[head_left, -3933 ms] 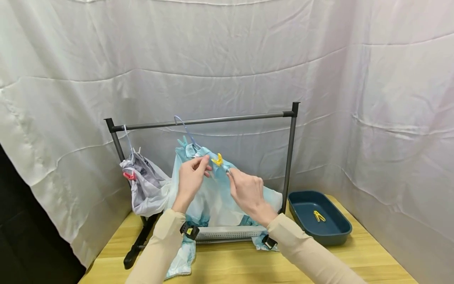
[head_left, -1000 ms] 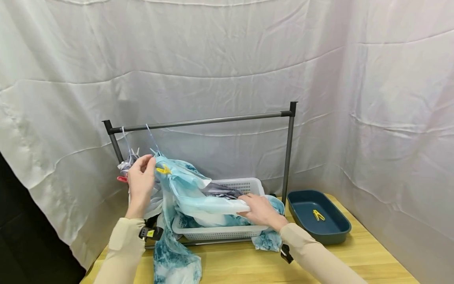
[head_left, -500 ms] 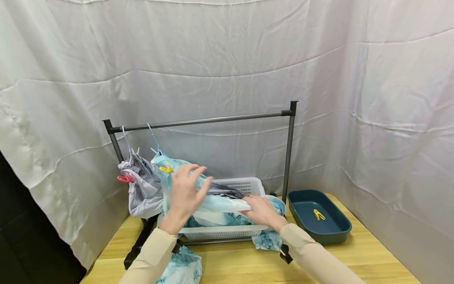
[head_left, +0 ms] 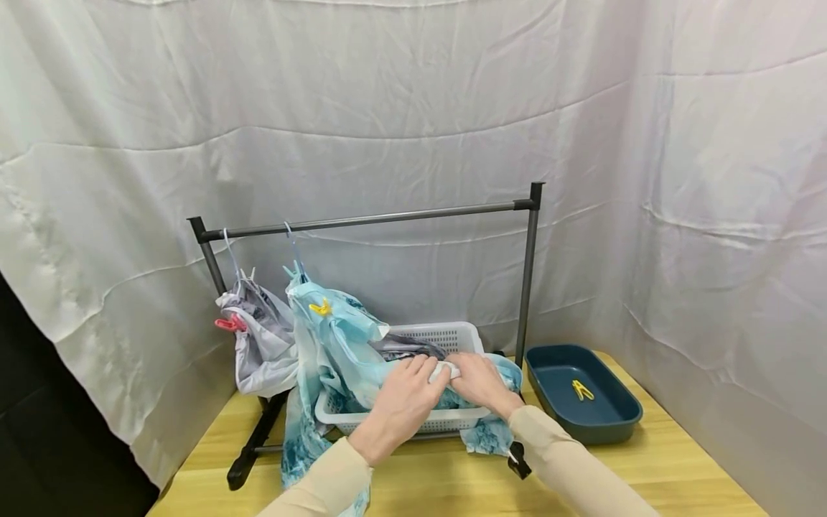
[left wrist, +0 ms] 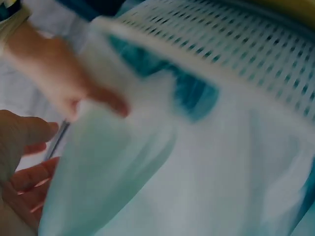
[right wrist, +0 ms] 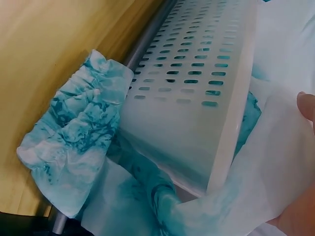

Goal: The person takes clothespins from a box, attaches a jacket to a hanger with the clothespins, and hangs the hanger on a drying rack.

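A blue-and-white tie-dye long-sleeved top point(head_left: 349, 337) hangs on a pale hanger point(head_left: 293, 244), spreading over the white perforated basket point(head_left: 452, 332). Yellow point(head_left: 321, 307) and light blue point(head_left: 297, 271) clothes pegs sit on its upper part. My right hand point(head_left: 479, 379) pinches a white edge of the top above the basket, its thumb lying on the cloth in the left wrist view. Beside it is my left hand point(head_left: 408, 395) at the same edge; in the left wrist view its thumb and fingers point(left wrist: 37, 182) stand apart beside the cloth. A gathered cuff point(right wrist: 83, 108) hangs outside the basket.
The dark metal rack point(head_left: 388, 217) stands on the wooden table point(head_left: 465, 481). At its left hangs a grey-white garment point(head_left: 261, 345) with a red peg point(head_left: 230, 324). A dark blue tub point(head_left: 607, 420) on the right holds a yellow peg point(head_left: 582, 390). Dark grey cloth point(head_left: 413, 346) lies in the basket.
The hanger has slid left along the bar overall. My right hand went from near the yellow peg to the top's white edge; my left hand left the upper part and came beside it.
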Demonstrator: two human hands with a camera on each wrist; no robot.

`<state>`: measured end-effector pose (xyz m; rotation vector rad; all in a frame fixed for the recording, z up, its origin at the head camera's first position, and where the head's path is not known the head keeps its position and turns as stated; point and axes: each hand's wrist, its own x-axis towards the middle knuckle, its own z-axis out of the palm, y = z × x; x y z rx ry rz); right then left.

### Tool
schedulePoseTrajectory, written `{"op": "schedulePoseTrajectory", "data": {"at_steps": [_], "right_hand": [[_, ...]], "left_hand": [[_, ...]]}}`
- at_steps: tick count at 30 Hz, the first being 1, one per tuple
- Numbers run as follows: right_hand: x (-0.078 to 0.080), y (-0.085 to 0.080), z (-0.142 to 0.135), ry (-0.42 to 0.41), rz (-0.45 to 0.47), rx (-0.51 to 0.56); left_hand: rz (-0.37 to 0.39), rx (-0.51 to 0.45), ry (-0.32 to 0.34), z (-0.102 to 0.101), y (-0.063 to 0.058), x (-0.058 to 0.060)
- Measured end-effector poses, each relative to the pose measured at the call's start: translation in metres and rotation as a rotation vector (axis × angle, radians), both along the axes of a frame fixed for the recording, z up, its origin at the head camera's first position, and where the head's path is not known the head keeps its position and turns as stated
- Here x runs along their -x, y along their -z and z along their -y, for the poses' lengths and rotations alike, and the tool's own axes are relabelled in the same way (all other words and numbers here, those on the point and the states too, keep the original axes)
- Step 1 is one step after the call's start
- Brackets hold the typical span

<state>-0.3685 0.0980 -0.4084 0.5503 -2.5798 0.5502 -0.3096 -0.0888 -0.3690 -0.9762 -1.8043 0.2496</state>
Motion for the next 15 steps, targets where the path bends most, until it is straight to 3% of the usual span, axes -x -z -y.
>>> {"op": "schedulePoseTrajectory", "data": {"at_steps": [3, 8, 11, 15], "right_hand": [[-0.001, 0.001, -0.001, -0.023, -0.006, 0.007], [-0.001, 0.005, -0.012, -0.042, 0.035, -0.032], [0.0, 0.007, -0.021, 0.022, 0.11, -0.058], [0.004, 0.01, -0.033, 0.144, 0.166, -0.119]], "left_hand": [[0.088, 0.018, -0.11, -0.004, 0.015, 0.009], [0.151, 0.047, -0.271, 0.002, 0.032, 0.033], [0.216, 0.022, -0.379, 0.01, 0.035, 0.046], [0.328, -0.097, -0.534, 0.014, 0.033, 0.06]]}}
